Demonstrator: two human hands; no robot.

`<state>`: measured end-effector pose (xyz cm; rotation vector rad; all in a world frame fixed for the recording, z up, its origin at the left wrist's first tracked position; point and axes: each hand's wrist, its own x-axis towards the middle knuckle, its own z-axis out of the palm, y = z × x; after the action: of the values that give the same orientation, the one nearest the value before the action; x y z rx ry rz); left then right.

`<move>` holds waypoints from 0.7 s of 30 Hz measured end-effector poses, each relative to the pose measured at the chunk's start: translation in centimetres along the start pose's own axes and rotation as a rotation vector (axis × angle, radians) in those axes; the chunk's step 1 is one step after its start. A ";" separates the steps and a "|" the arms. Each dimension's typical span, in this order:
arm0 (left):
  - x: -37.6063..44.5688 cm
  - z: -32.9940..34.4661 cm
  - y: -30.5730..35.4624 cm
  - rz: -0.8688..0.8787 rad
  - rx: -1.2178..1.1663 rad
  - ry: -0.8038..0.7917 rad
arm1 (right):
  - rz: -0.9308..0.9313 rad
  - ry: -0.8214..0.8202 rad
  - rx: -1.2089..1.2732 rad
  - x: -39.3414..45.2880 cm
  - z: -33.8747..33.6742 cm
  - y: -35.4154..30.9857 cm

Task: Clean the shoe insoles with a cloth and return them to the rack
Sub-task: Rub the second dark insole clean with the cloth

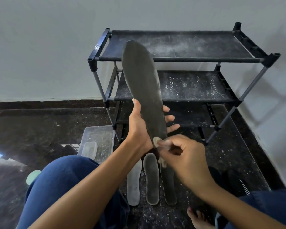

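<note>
Head view: a dark insole is held upright in front of the rack, toe end uppermost. It is gripped near its heel by the left hand, whose thumb is laid along the near left edge while the fingers are curled round from behind and show past the right edge. A pale cloth is pinched in the bunched fingertips of the right hand and pressed against the heel end of the held insole. Both forearms are extended forward over knees in blue trousers. Three more insoles, one pale and two dark, are laid side by side on the dark floor below the hands. A clear plastic tub is set on the floor left of the rack, with a smaller clear container inside it. White dust is scattered over the rack's shelves.
</note>
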<state>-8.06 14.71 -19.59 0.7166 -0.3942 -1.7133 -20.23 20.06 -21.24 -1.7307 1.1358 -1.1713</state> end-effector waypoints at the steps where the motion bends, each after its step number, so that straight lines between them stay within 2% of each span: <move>1: 0.0 -0.1 0.0 0.003 0.001 0.001 | 0.011 0.019 -0.019 0.5 -0.4 0.4; 3: 0.0 -0.1 -0.1 0.008 0.022 0.006 | 0.022 0.037 -0.031 0.8 -0.5 0.6; 7: 0.1 -0.1 -0.2 0.007 0.021 0.028 | 0.052 -0.044 0.045 -0.6 0.3 -0.8; 12: 0.2 -0.3 -0.1 -0.007 0.008 0.065 | 0.076 0.019 -0.091 1.1 -0.7 1.0; 16: 0.3 -0.4 -0.3 0.001 0.017 0.082 | 0.074 -0.084 -0.022 -0.5 0.0 -0.4; 21: 0.3 -0.4 -0.5 -0.034 0.009 0.131 | 0.096 0.000 -0.131 1.2 -0.8 1.4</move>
<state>-8.26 14.60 -20.26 0.8413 -0.3009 -1.6865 -21.15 18.44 -21.90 -1.7521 1.3063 -1.0596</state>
